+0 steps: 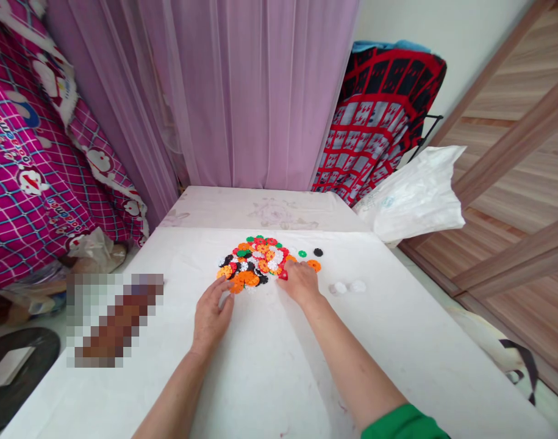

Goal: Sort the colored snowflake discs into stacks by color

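A heap of small notched plastic discs [262, 249] in orange, red, green, black and white lies on the white-covered table. At the heap's near left edge is my left hand [213, 310]. Its fingers are stretched out and apart, with the tips beside the orange discs [248, 278] and nothing held. My right hand [302, 281] is at the heap's right side, its fingers curled down. A red disc [283, 275] shows at its thumb and fingertips, partly covered by the hand. Just beyond this hand lies a loose orange disc [314, 266].
A green disc [302, 253] and a black disc [318, 252] lie apart, right of the heap. Pale, see-through discs [357, 286] are nearer the right edge. A blurred brown object [118, 320] lies left. A white plastic bag [416, 198] stands at the table's far right corner.
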The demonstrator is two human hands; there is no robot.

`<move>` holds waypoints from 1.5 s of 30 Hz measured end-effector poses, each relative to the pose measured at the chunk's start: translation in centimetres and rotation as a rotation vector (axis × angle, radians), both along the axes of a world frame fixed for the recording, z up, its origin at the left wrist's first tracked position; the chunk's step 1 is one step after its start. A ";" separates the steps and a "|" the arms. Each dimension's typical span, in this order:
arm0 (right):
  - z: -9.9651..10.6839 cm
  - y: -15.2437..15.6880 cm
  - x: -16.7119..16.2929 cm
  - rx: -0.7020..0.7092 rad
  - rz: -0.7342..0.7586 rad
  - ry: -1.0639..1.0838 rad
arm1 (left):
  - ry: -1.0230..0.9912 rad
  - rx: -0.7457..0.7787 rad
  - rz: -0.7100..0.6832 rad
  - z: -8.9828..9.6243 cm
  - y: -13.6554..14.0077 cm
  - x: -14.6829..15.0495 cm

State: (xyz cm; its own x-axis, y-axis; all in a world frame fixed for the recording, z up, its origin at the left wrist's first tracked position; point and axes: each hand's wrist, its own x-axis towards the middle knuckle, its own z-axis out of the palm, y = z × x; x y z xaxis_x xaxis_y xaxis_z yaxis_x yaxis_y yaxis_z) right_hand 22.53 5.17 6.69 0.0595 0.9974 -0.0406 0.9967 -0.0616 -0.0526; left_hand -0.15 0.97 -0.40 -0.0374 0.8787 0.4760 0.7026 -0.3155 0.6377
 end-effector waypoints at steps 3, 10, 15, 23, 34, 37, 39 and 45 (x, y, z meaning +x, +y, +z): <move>-0.3 0.4 -0.5 0.005 -0.032 0.003 | -0.002 -0.002 0.006 0.0 0.1 0.1; -1.0 0.5 0.8 0.072 -0.012 0.179 | 0.001 0.000 0.014 -0.1 0.1 0.1; -0.2 -0.1 4.0 0.116 -0.066 0.355 | -0.004 0.006 0.014 -0.1 0.1 0.1; -0.5 -3.3 5.7 0.111 0.015 0.333 | -0.006 0.000 -0.001 -0.2 0.1 0.1; -0.8 -4.0 4.4 0.108 0.034 0.249 | -0.026 -0.001 0.005 0.2 0.0 0.2; -1.2 -4.3 5.0 0.131 0.018 0.316 | -0.028 0.003 0.005 0.1 0.1 0.1; -1.6 -4.4 5.7 0.145 0.014 0.352 | -0.020 -0.001 0.004 -0.1 0.1 0.0; -2.5 -4.7 6.5 0.169 -0.006 0.397 | 0.006 -0.012 -0.001 -0.3 0.1 -0.1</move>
